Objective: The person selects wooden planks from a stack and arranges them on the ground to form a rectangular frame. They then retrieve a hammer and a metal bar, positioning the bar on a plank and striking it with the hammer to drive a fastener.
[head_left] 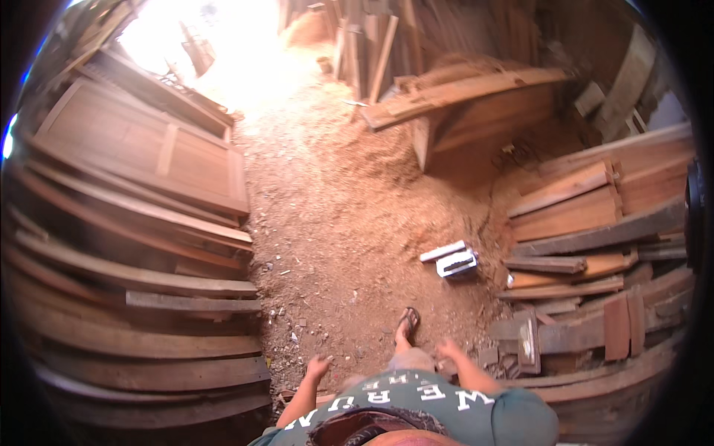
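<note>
My left hand (319, 365) hangs low beside my body, its fingers curled in, with nothing visible in it. On the other side, my right hand (448, 350) is held out a little from my hip. It is small and blurred, so its finger shape is unclear; no object shows in it. One sandalled foot (407, 321) is stretched forward on the sawdust-covered ground (335, 245). Ahead and to the right of that foot sits a small white and dark box (457, 263), with a pale bar (442, 251) lying against its far side. Neither hand touches them.
Long boards (149, 346) are stacked along the left, with a wooden panel (141, 145) farther up. More planks and offcuts (569, 265) pile up on the right. A wooden bench (476, 93) stands ahead, upright timber (372, 52) behind it. Bright light floods the far left.
</note>
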